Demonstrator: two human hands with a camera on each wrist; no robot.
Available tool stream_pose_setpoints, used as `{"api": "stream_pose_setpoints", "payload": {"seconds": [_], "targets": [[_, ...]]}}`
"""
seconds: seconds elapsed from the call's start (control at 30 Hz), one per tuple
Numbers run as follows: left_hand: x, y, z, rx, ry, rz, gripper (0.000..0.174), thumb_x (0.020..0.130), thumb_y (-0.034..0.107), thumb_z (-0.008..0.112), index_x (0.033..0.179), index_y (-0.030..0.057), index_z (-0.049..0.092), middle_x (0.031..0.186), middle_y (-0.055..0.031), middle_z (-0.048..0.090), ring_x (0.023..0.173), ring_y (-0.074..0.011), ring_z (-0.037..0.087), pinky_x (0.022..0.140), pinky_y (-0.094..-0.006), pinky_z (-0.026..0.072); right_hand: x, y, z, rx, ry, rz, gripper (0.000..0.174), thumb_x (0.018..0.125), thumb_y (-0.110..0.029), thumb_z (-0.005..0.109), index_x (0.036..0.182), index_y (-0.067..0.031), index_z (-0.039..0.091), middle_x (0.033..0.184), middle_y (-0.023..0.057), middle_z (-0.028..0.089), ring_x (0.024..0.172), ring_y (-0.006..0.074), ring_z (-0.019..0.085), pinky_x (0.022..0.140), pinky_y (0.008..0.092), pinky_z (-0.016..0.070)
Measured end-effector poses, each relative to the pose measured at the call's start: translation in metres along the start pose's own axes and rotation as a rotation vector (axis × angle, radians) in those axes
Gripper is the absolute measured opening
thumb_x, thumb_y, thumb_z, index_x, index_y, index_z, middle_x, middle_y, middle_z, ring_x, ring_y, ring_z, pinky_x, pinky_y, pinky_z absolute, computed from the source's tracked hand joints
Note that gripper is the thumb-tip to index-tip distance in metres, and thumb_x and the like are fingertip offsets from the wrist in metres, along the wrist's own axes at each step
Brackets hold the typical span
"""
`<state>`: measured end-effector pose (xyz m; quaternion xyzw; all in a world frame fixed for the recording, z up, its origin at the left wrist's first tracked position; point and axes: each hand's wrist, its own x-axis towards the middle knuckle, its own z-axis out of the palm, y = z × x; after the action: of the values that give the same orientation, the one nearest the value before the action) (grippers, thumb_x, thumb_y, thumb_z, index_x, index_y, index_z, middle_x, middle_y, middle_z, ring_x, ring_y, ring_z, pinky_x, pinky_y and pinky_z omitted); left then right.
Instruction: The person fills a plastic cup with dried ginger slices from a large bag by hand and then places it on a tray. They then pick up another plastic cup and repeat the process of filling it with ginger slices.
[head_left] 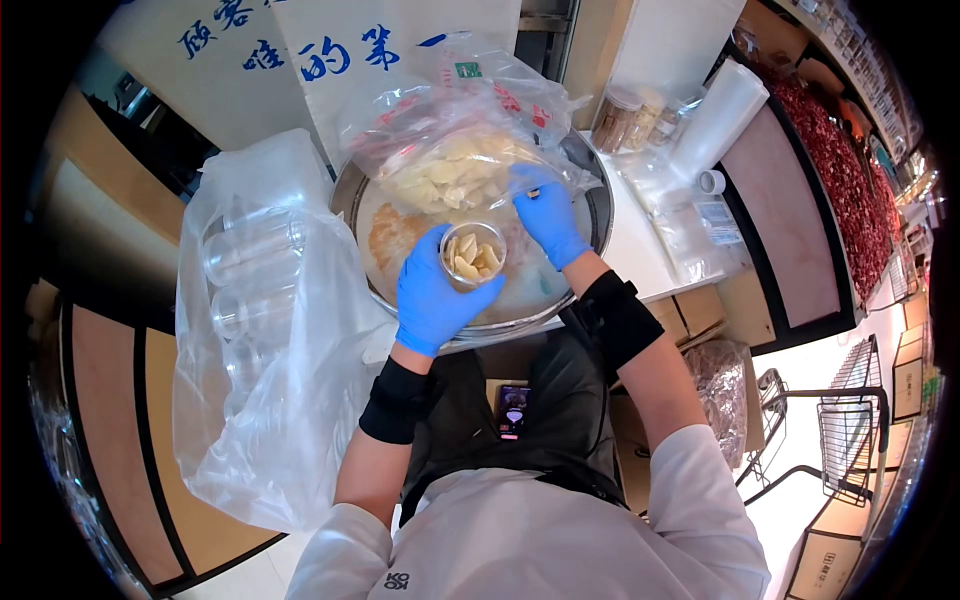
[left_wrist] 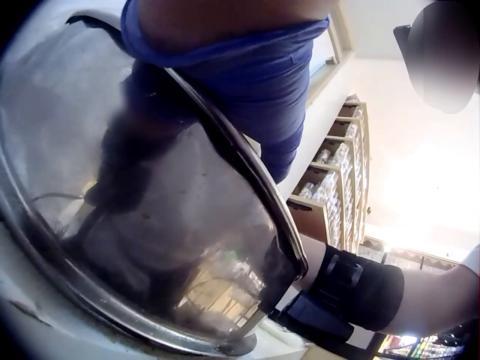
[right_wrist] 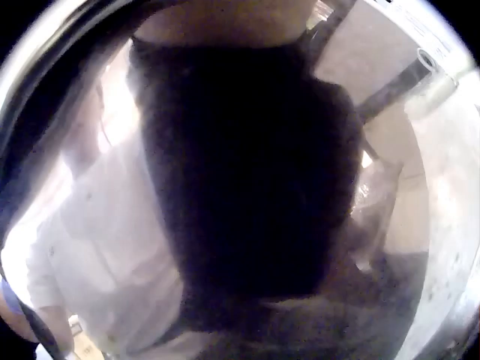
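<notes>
My left hand, in a blue glove, grips a clear plastic cup from its left and front. Pale yellow slices lie inside the cup. My right hand, gloved alike, is at the right edge of a clear plastic bag, its fingers curled round a small yellowish slice. More pale slices show through the bag. Bag and cup are over a round metal tray. The left wrist view has the blue glove beside shiny metal; the right wrist view shows mostly reflective metal and hides the fingers.
To the left hangs a large plastic bag of clear cups. Jars, a plastic roll and flat clear bags occupy the counter on the right. A phone rests near my lap. A shopping cart stands at far right.
</notes>
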<state>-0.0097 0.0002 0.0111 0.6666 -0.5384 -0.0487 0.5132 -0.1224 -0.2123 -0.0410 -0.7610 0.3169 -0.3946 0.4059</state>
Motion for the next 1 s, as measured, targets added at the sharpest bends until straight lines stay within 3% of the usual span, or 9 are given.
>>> {"api": "stream_pose_setpoints", "payload": {"seconds": [0.1,0.23,0.33,0.43,0.5,0.63,0.7,0.83,1.0], "targets": [[-0.001,0.004,0.0,0.012,-0.021,-0.009,0.074,0.061,0.034,0.085,0.117,-0.0012,0.052,0.103,-0.0161,0.065,0.094,-0.0288,0.065,0.082,-0.0382,0.0517,0.0,-0.002,0.002,-0.173,0.034,-0.248,0.059,0.078,-0.016,0.069,0.132,-0.0022,0.052,0.129,0.0209,0.055,0.121,0.0347,0.051,0.104,0.0393,0.0397],[0.0,0.004,-0.002,0.055,-0.045,0.0,0.075,0.061,0.031,0.086,0.119,-0.0011,0.051,0.107,-0.0159,0.064,0.097,-0.0266,0.065,0.086,-0.0369,0.0516,0.007,0.0,0.007,-0.272,-0.011,-0.281,0.062,0.078,-0.019,0.072,0.134,-0.0019,0.05,0.133,0.0199,0.052,0.123,0.0342,0.049,0.106,0.04,0.0382],[0.0,0.001,-0.001,0.033,-0.038,0.0,0.074,0.062,0.032,0.086,0.118,-0.0013,0.051,0.107,-0.0164,0.065,0.096,-0.0271,0.065,0.085,-0.0371,0.0516,0.007,-0.007,0.0,-0.219,-0.061,-0.185,0.062,0.081,-0.021,0.072,0.135,-0.0014,0.049,0.136,0.017,0.049,0.125,0.0289,0.049,0.106,0.0368,0.0381],[0.001,0.003,-0.002,-0.002,-0.03,-0.034,0.074,0.061,0.032,0.086,0.118,-0.0012,0.051,0.106,-0.0161,0.065,0.096,-0.0268,0.066,0.085,-0.037,0.0517,-0.003,-0.02,-0.011,0.313,-0.208,0.116,0.058,0.084,-0.022,0.072,0.133,-0.0008,0.05,0.137,0.0141,0.049,0.125,0.0228,0.048,0.105,0.0341,0.0387],[0.001,0.0,-0.001,0.017,-0.014,-0.032,0.074,0.061,0.032,0.086,0.117,-0.0011,0.052,0.105,-0.0158,0.065,0.095,-0.0266,0.066,0.085,-0.037,0.0518,-0.011,-0.025,-0.017,0.291,-0.154,0.094,0.052,0.087,-0.013,0.065,0.135,-0.0016,0.049,0.115,0.0076,0.063,0.105,0.0138,0.058,0.092,0.0273,0.0449],[0.002,0.001,-0.003,0.032,0.01,-0.021,0.071,0.061,0.032,0.086,0.115,-0.0009,0.053,0.102,-0.0152,0.066,0.093,-0.0268,0.066,0.084,-0.0367,0.0519,-0.03,-0.04,-0.038,0.268,-0.16,0.269,0.045,0.083,-0.017,0.071,0.124,-0.0004,0.058,0.11,0.0103,0.066,0.1,0.0148,0.061,0.086,0.0294,0.0492],[0.001,0.001,-0.003,0.04,0.03,-0.005,0.071,0.061,0.032,0.086,0.115,-0.0008,0.054,0.101,-0.0152,0.066,0.093,-0.0272,0.066,0.083,-0.0368,0.052,-0.041,-0.052,-0.047,-0.104,0.007,0.172,0.032,0.082,-0.013,0.071,0.111,-0.0006,0.066,0.09,0.0074,0.07,0.082,0.012,0.065,0.074,0.0263,0.0518],[0.0,-0.004,0.0,0.072,0.066,0.044,0.07,0.06,0.032,0.086,0.114,-0.0005,0.055,0.101,-0.0157,0.066,0.093,-0.0279,0.066,0.083,-0.037,0.0522,-0.053,-0.07,-0.067,-0.006,0.091,0.177,0.02,0.081,-0.01,0.072,0.098,-0.0003,0.069,0.084,0.0063,0.069,0.076,0.0112,0.064,0.07,0.0257,0.0521],[0.0,-0.004,-0.002,0.095,0.02,0.047,0.074,0.06,0.031,0.087,0.118,0.0009,0.051,0.106,-0.0149,0.063,0.097,-0.0272,0.065,0.085,-0.0362,0.0519,-0.064,-0.099,-0.101,0.143,-0.111,0.157,0.013,0.079,-0.003,0.071,0.091,-0.0003,0.066,0.085,0.0032,0.067,0.078,0.0085,0.062,0.074,0.0231,0.0503]]}}
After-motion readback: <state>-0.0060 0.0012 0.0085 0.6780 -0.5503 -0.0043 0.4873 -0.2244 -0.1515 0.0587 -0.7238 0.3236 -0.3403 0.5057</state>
